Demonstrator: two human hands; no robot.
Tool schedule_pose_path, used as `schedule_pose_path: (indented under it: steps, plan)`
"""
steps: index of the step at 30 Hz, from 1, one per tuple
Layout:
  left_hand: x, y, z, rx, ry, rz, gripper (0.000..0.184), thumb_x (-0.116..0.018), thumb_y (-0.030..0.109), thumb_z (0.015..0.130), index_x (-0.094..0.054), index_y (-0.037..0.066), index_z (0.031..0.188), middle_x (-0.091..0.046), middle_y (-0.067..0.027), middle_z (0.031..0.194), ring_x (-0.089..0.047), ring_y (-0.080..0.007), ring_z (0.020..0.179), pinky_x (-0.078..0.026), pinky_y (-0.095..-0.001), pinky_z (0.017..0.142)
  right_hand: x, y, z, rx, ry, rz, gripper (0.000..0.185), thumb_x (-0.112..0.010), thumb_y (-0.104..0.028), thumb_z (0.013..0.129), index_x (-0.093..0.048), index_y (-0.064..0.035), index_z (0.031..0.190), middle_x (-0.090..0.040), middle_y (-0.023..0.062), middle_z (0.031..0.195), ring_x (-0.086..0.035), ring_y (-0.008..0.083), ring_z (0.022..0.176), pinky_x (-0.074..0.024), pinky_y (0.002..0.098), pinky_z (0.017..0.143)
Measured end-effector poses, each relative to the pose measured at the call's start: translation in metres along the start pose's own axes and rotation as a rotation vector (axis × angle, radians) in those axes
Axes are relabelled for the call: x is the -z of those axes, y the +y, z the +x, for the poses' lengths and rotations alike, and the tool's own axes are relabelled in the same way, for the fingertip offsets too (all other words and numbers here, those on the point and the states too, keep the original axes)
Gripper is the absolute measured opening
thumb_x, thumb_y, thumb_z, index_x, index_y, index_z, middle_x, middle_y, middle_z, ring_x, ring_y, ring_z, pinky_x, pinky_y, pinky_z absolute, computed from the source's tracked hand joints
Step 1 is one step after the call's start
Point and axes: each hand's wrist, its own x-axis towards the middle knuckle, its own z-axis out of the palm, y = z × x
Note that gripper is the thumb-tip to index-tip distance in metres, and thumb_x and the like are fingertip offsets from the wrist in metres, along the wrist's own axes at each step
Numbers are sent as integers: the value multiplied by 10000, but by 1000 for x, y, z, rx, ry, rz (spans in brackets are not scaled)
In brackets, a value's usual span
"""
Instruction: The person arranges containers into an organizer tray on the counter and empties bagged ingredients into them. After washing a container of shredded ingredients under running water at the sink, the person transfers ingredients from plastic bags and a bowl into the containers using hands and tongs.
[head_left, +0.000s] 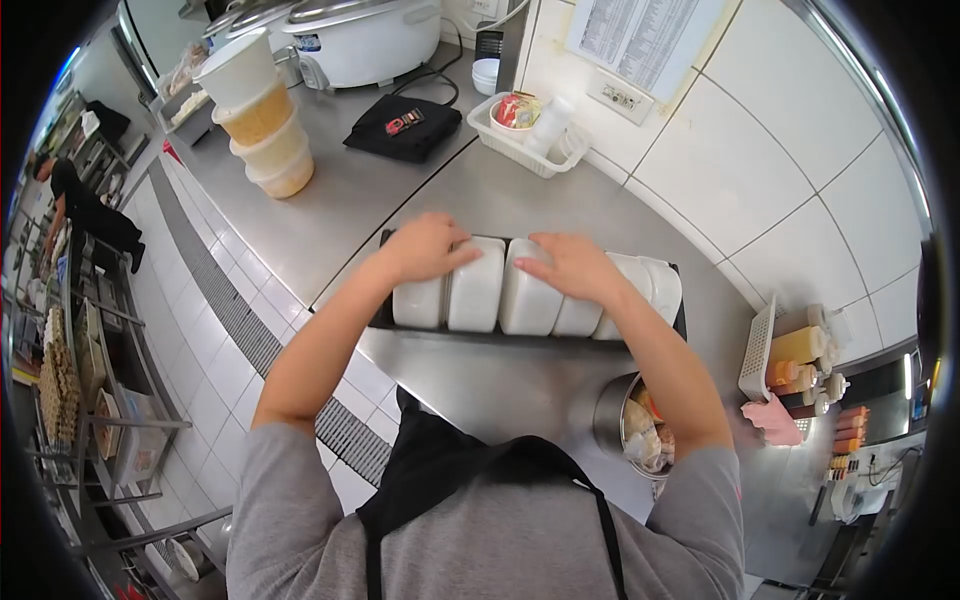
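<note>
A black tray [470, 338] on the steel counter holds a row of several white containers [475, 290], standing side by side. My left hand [428, 247] rests over the upper ends of the containers at the left, its fingers apart and its thumb reaching over one of them. My right hand [570, 265] lies over the containers near the middle, with its thumb and fingers spread. Both hands touch the containers from above, and a narrow gap shows between the two containers at the middle.
Stacked tubs [265, 125], a black cloth [405, 127] and a white basket [530, 135] stand beyond the tray. A metal pot [612, 420] with food is near my right forearm. Bottles [795, 345] stand at the right. Another person [85, 205] is at the far left.
</note>
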Motion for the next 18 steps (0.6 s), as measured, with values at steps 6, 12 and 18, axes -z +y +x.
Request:
schedule_pose_path:
  steps: [6,12,18]
  plan:
    - [0,38,-38,43,68,-135,544,-626,464,726,-580,-4,999,-567,-182,941,-538,-339,911,-443,-394,792,22,-35,-51,-3,-84,-139,606,-572,-578,725,-581,-49,1020,-554,156,975,-541,321,910,-425,396,799]
    - [-8,50,-63,99,53,-158,682,-684,549,623,-595,-14,997,-540,-186,997,-524,-346,931,-434,-390,824,14,-34,-92,-15,-279,16,477,-631,-506,710,-633,-75,914,-507,164,964,-543,316,874,-448,387,762]
    - [4,62,-75,24,0,-55,663,-707,557,576,-630,4,933,-543,-160,1012,-514,-333,950,-434,-389,820,90,-21,-103,142,-107,152,297,-752,-273,646,-604,-35,743,-536,78,797,-528,216,741,-416,307,624]
